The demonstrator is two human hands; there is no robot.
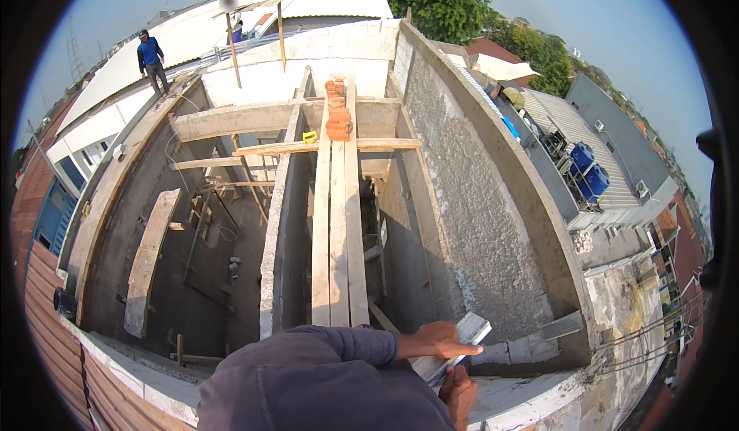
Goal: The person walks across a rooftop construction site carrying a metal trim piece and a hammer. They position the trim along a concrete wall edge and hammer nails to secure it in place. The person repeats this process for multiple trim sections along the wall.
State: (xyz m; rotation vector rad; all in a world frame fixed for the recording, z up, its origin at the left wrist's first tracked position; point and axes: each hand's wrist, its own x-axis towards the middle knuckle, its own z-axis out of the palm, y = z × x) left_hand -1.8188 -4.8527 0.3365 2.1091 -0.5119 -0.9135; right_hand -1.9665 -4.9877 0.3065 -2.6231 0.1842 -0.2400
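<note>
A pale, whitish board (pixel 471 328) lies slanted at the lower right, beside the wall top. My left hand (pixel 440 340) reaches across from the left and grips it, one digit stretched along its edge towards the right. Just below, my right hand (pixel 459 392) is closed with bent fingers close against the board's lower edge. What those fingers hold, if anything, is hidden. My grey sleeve (pixel 323 385) covers the lower middle of the view.
Long planks (pixel 337 231) span the open shaft ahead, with stacked orange bricks (pixel 337 115) at their far end. A yellow tool (pixel 309 136) sits beside them. Deep drops lie on both sides. A person (pixel 152 60) in blue stands on the far-left wall; another (pixel 235 31) is farther back.
</note>
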